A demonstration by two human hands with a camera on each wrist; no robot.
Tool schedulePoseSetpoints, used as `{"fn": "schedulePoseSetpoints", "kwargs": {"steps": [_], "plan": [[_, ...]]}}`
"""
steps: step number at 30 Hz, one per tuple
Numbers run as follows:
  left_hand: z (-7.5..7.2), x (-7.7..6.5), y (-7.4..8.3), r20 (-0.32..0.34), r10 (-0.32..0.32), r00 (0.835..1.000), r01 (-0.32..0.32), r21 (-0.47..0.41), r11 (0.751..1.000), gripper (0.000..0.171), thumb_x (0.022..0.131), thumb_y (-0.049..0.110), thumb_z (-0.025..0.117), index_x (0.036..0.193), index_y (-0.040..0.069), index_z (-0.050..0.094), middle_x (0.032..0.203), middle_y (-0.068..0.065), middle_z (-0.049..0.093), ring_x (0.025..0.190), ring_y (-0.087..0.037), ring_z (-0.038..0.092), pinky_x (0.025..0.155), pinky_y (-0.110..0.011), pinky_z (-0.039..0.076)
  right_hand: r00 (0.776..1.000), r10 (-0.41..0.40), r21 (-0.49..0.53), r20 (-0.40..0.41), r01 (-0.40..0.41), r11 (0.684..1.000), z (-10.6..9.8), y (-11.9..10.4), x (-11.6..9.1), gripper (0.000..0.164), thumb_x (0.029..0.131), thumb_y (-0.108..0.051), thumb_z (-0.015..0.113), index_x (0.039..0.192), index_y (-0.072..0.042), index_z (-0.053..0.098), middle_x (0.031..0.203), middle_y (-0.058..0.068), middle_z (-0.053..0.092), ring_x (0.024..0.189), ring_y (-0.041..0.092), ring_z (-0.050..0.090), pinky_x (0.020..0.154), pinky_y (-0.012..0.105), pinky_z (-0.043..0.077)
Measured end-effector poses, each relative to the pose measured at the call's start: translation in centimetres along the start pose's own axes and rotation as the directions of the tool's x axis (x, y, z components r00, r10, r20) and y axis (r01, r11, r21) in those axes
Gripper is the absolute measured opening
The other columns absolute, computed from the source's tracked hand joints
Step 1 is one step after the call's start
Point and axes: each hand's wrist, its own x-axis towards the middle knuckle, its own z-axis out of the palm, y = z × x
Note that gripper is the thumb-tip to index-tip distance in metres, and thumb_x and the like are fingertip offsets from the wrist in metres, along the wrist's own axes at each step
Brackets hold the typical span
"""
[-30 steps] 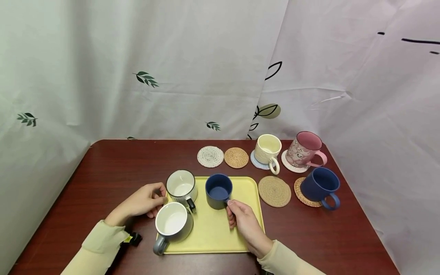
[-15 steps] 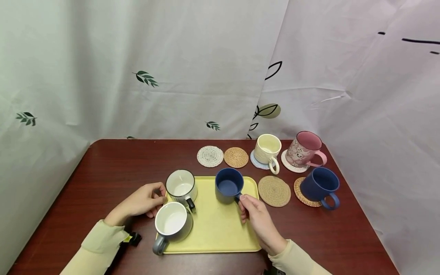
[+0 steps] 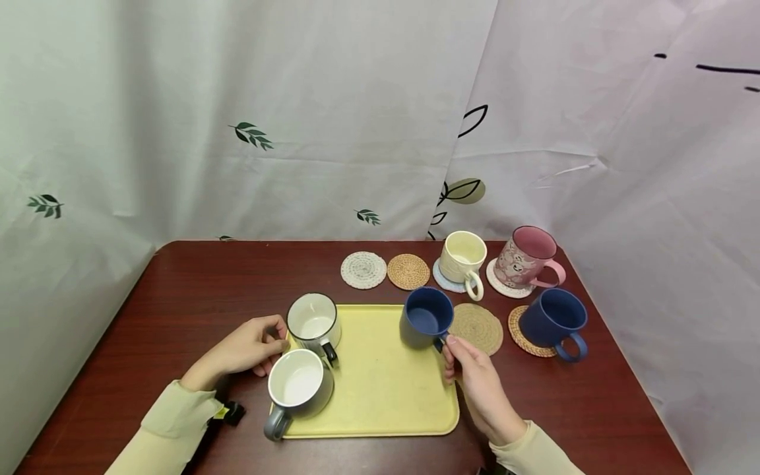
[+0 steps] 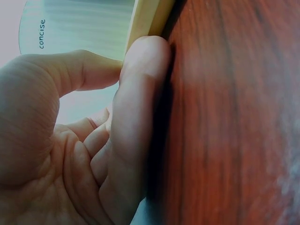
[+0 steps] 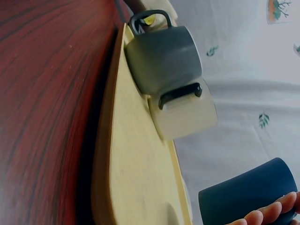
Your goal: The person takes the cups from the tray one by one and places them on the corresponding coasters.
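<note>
A dark blue mug point(image 3: 420, 330) hangs above the right end of the yellow tray point(image 3: 380, 396). My right hand point(image 3: 479, 386) pinches its handle. In the right wrist view the blue mug point(image 5: 243, 194) shows raised over the tray, tilted in that picture. My left hand point(image 3: 249, 346) holds the tray's left rim; in the left wrist view, thumb and forefinger meet at the tray edge point(image 4: 146, 21). On the tray's left side stand a white mug point(image 3: 311, 323) with a black handle and a grey mug point(image 3: 305, 389) with a white inside. A tan round coaster point(image 3: 477, 330) lies partly behind the held mug.
At the back lie a pale speckled coaster point(image 3: 363, 270) and a woven coaster point(image 3: 408, 272). A cream mug point(image 3: 460, 260), a pink mug point(image 3: 521, 260) and another blue mug point(image 3: 549, 320) stand on coasters at right. A patterned white curtain point(image 3: 297, 165) hangs behind the table.
My right hand has carried the blue mug rightward and up from the tray's middle to its right end, now overlapping the tan coaster. The left hand has stayed at the tray rim.
</note>
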Motion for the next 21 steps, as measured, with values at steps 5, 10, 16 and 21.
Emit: {"fn": "schedulePoseSetpoints", "kwargs": {"steps": [5,10,16,21], "plan": [[0.0,0.0,0.1,-0.002,-0.001,1.000,0.001,0.017,1.000,0.016,0.096,0.012,0.067,0.099,0.002,0.054,0.059,-0.002,0.063,0.047,-0.011,0.062,0.040,-0.031,0.054,0.999,-0.034,0.012,-0.013,0.034,0.999,-1.9,0.0,-0.2,0.033,0.111,-0.023,0.046,0.081,-0.010,0.051,0.077,-0.001,0.044,0.068,0.012,0.042,0.062,0.022,0.039],[0.1,0.0,0.1,-0.007,-0.010,1.000,0.010,0.015,1.000,0.017,0.096,0.012,0.067,0.099,0.003,0.055,0.059,-0.001,0.063,0.047,-0.011,0.062,0.041,-0.031,0.054,0.998,-0.046,0.023,-0.032,0.046,0.999,-3.6,-0.3,-0.2,0.036,0.111,-0.027,0.046,0.080,-0.011,0.051,0.077,-0.003,0.045,0.069,0.012,0.042,0.061,0.023,0.039],[0.1,0.0,0.0,-0.008,-0.005,1.000,0.005,-0.001,1.000,0.016,0.096,0.011,0.067,0.100,0.002,0.054,0.060,-0.004,0.063,0.048,-0.012,0.061,0.040,-0.031,0.053,0.996,-0.061,0.007,-0.063,0.061,0.998,-5.3,-0.3,0.1,0.038,0.112,-0.027,0.045,0.080,-0.009,0.052,0.077,-0.003,0.045,0.068,0.012,0.042,0.061,0.023,0.039],[0.1,0.0,0.0,-0.009,-0.008,1.000,0.008,-0.011,1.000,0.015,0.096,0.011,0.067,0.100,0.002,0.055,0.060,-0.003,0.063,0.048,-0.012,0.061,0.040,-0.031,0.054,0.995,-0.065,0.002,-0.070,0.065,0.998,-6.6,-0.3,0.5,0.038,0.112,-0.028,0.044,0.080,-0.010,0.053,0.077,-0.004,0.045,0.069,0.012,0.042,0.061,0.024,0.038]]}}
